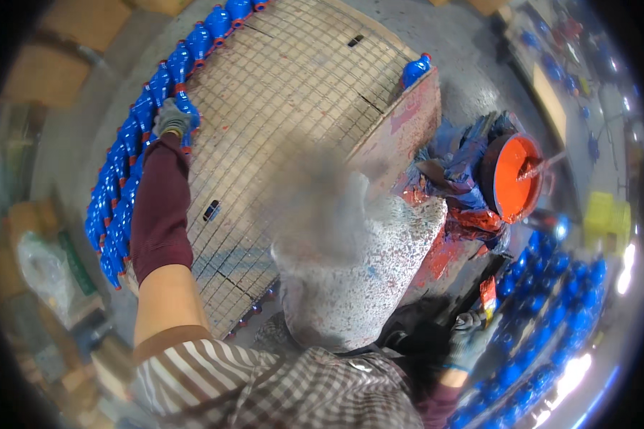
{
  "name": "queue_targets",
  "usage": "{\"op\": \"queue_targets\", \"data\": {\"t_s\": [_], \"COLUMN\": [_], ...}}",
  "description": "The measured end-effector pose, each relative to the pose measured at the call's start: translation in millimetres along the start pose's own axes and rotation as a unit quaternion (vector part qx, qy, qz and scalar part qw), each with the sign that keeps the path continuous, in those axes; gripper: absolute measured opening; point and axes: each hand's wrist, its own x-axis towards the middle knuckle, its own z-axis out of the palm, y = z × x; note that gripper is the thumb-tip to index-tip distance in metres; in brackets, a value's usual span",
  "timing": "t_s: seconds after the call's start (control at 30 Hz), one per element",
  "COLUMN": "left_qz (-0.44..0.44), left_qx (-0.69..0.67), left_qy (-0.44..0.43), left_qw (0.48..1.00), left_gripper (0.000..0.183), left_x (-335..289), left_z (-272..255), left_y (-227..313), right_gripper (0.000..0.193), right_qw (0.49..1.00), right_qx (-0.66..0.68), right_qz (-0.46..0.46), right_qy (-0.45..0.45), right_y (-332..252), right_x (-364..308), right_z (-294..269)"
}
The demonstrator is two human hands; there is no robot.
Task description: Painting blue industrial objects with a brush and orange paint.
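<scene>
Stretched toward the far left, my left hand (172, 118) in a grey glove is closed on a glossy blue bottle-shaped piece (184, 105) with red ends. That piece is at the inner edge of a curved row of similar blue pieces (114, 179) along the left side of a wire mesh board (265, 100). Low on the right, my right hand (471, 336), also gloved, grips a paintbrush (488, 294) with red paint on it. One more blue piece (416, 69) lies at the board's far right corner, by an upright paint-stained panel (408, 114).
A round container of orange-red paint (519, 179) with a stick in it stands to the right, beside crumpled, paint-smeared plastic (451, 164). More blue pieces (551, 314) crowd the lower right. A speckled cover (365, 272) lies before me. Cardboard boxes (86, 25) stand far left.
</scene>
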Motion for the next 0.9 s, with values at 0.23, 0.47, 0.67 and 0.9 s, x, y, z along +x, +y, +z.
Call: {"op": "queue_targets", "data": {"t_s": [0.23, 0.47, 0.67, 0.9], "left_qz": [0.176, 0.415, 0.435, 0.364], "left_qx": [0.083, -0.082, -0.189, -0.286], "left_qy": [-0.072, -0.11, -0.041, 0.053], "left_qw": [0.978, 0.9, 0.879, 0.885], "left_gripper": [0.081, 0.073, 0.066, 0.059], "left_x": [-8, -193, -205, -202], "left_z": [37, 110, 96, 67], "left_y": [53, 173, 115, -11], "right_gripper": [0.036, 0.041, 0.025, 0.042], "right_qw": [0.993, 0.952, 0.841, 0.631], "right_qx": [0.001, -0.069, -0.215, -0.504], "right_qz": [-0.051, -0.296, -0.494, -0.55], "right_qy": [0.11, 0.014, 0.046, 0.215], "right_y": [4, -51, -159, -275], "right_x": [-33, -64, -10, 138], "right_z": [50, 41, -36, -56]}}
